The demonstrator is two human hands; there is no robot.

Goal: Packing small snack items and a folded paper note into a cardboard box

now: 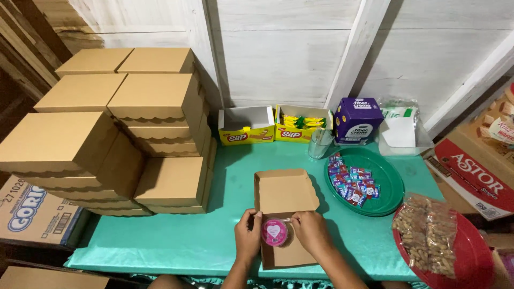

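An open brown cardboard box (284, 194) lies on the green table (214, 235), its scalloped lid folded back away from me. Both hands hold a small round cup with a pink lid and a white heart on top (274, 232) over the box's tray. My left hand (248, 234) grips the cup's left side. My right hand (309, 230) pinches its right edge with thumb and fingers.
Stacks of closed brown boxes (134, 128) fill the table's left half. A green tray of small wrapped sweets (393, 184), a red tray with bagged snacks (476, 262), a clear glass (320, 143), two yellow cartons (246, 128) and a purple box (357, 119) stand to the right and back.
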